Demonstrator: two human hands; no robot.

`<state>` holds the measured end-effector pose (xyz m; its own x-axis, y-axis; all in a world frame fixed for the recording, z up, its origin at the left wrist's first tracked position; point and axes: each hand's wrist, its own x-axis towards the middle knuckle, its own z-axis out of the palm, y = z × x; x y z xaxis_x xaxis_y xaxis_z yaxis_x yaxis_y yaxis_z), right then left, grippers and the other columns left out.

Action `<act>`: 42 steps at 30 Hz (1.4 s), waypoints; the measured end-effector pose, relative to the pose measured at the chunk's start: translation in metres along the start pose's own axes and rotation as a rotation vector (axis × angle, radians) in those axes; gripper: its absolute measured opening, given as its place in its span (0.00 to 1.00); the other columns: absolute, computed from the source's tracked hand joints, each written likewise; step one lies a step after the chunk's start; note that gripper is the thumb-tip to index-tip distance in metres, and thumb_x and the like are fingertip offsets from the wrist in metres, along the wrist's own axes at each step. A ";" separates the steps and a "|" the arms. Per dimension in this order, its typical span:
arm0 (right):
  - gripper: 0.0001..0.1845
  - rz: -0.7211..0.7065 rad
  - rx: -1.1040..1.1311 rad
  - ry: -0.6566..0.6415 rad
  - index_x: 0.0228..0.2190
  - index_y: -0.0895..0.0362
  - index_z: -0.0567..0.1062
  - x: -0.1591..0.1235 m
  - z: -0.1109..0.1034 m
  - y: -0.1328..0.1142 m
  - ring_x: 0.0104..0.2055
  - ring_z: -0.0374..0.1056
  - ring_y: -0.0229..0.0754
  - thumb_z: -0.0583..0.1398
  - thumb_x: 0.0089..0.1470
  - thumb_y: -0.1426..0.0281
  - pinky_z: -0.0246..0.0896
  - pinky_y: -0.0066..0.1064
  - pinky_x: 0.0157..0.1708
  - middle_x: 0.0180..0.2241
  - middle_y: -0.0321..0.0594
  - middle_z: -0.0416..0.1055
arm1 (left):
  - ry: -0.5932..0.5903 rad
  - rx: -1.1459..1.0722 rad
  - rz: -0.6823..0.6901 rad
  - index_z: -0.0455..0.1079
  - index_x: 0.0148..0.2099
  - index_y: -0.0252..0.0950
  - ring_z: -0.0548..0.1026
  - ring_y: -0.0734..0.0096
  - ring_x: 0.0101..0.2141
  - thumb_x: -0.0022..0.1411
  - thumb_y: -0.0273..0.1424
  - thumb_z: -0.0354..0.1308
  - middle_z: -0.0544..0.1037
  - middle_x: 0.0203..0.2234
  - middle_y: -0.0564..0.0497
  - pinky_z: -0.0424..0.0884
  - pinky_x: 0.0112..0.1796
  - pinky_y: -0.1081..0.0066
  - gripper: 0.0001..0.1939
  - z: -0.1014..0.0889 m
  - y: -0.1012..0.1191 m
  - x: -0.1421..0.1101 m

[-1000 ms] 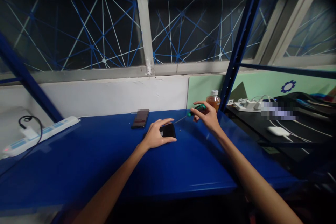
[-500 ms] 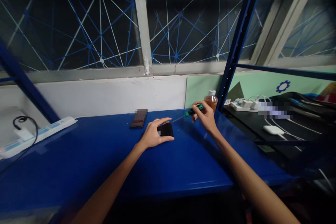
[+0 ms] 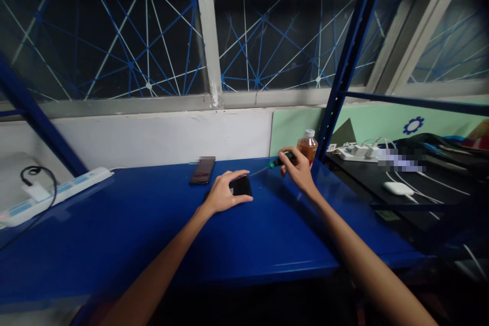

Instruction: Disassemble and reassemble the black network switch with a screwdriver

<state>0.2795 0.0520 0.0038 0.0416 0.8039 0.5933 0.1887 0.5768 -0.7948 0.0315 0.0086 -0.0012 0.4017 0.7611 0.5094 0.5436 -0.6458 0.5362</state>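
Note:
My left hand [image 3: 222, 193] rests on the blue table [image 3: 153, 234], its fingers and thumb curled round a small black device [image 3: 241, 186] lying flat. To its right, my right hand [image 3: 299, 169] pinches the green and black handle of a thin screwdriver [image 3: 275, 162]. The metal shaft points left and down toward the table just beyond the black device. A second dark phone [image 3: 202, 170] lies flat a little behind my left hand, untouched.
A bottle of amber liquid [image 3: 307, 145] stands right behind my right hand, by a blue rack post [image 3: 344, 76]. A white power strip [image 3: 57, 193] with a black cable lies far left. On the right, a black shelf [image 3: 382, 183] carries chargers, white cables and a white case.
Both hands hold nearly the same pose. The view has shifted slightly, and the right hand with the screwdriver sits marginally further back than a second ago.

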 end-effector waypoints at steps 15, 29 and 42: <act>0.18 0.041 0.074 0.022 0.42 0.55 0.68 0.000 0.002 0.007 0.15 0.65 0.37 0.59 0.54 0.58 0.61 0.27 0.18 0.14 0.27 0.64 | 0.008 0.002 0.016 0.67 0.55 0.43 0.73 0.60 0.44 0.46 0.41 0.69 0.77 0.43 0.49 0.68 0.47 0.60 0.33 -0.002 0.000 -0.001; 0.18 0.055 0.107 0.034 0.39 0.56 0.68 0.000 0.006 0.007 0.17 0.67 0.38 0.61 0.52 0.56 0.64 0.28 0.20 0.15 0.30 0.67 | 0.003 0.001 -0.002 0.66 0.56 0.43 0.73 0.58 0.44 0.46 0.42 0.69 0.76 0.43 0.47 0.69 0.47 0.58 0.35 -0.001 -0.003 -0.001; 0.16 0.069 0.114 0.096 0.29 0.55 0.66 -0.003 0.009 0.006 0.10 0.59 0.34 0.63 0.50 0.57 0.52 0.23 0.09 0.12 0.26 0.62 | -0.011 -0.018 -0.006 0.66 0.56 0.43 0.73 0.59 0.45 0.47 0.41 0.69 0.76 0.44 0.47 0.69 0.47 0.59 0.34 0.000 -0.003 -0.001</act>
<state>0.2719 0.0542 -0.0036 0.1451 0.8276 0.5423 0.0701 0.5381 -0.8399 0.0294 0.0098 -0.0028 0.4071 0.7652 0.4988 0.5323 -0.6425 0.5513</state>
